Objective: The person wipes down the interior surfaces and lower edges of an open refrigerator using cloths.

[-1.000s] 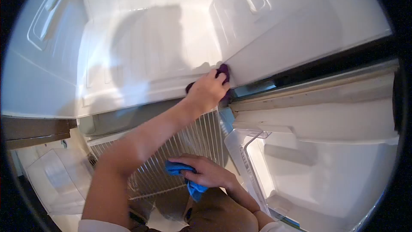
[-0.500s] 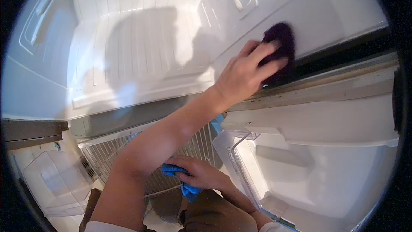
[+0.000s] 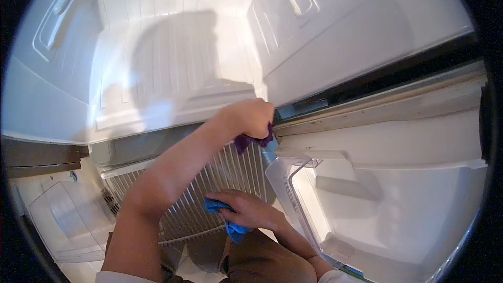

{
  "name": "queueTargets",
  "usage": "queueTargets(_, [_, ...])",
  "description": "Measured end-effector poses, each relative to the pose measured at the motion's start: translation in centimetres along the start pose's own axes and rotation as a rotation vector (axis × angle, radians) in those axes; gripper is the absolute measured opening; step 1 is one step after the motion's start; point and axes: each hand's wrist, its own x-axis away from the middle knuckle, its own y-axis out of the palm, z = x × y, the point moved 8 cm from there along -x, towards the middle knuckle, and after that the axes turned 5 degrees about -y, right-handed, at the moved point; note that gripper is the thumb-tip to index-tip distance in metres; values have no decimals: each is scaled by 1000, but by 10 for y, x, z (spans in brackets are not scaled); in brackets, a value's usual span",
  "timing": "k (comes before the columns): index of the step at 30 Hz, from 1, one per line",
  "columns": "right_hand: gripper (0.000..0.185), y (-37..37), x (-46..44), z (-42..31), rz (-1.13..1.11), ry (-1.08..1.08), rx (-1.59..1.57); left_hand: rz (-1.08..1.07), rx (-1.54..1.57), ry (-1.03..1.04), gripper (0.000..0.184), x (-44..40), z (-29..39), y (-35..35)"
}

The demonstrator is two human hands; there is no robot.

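Observation:
My left hand (image 3: pixel 254 117) is closed around a dark purple cloth (image 3: pixel 242 143) at the front right corner of the white refrigerator compartment (image 3: pixel 178 73). Part of the cloth hangs below the hand, over a wire shelf (image 3: pixel 230 170); the fingertips are hidden. Lower down, in front of the wire shelf, my right hand (image 3: pixel 249 210) grips a crumpled blue cloth (image 3: pixel 237 232), which pokes out on both sides of the fingers.
An open door with a clear plastic bin (image 3: pixel 288 188) stands at the right, its light gasket edge (image 3: pixel 382 99) running beside a dark frame strip (image 3: pixel 419 63). Another door with a clear bin (image 3: pixel 73 220) is at the left. My legs (image 3: pixel 262 259) are below.
My left hand has swept the purple cloth from the right wall's front edge down and left to the compartment's front corner. My right hand stays nearly still with the blue cloth.

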Motion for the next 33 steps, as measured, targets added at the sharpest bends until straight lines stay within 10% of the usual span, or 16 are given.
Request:
queueTargets(5, [50,7,4,-2,-65,28,38,49,70,-84,28,9,-15,-24])
queueTargets(9, [50,11,1,1,-114,50,53,399,618,-77,41,8,18,-58])
queueTargets(15, [44,9,5,1,-95,43,-17,1030,362,31,26,11,84,-86])
queueTargets(29, [53,-12,5,-6,3,38,31,701,111,-317,35,32,-11,-25])
queueTargets(33, [50,-10,1,-10,7,23,34,795,-478,-181,34,88,-49,-50])
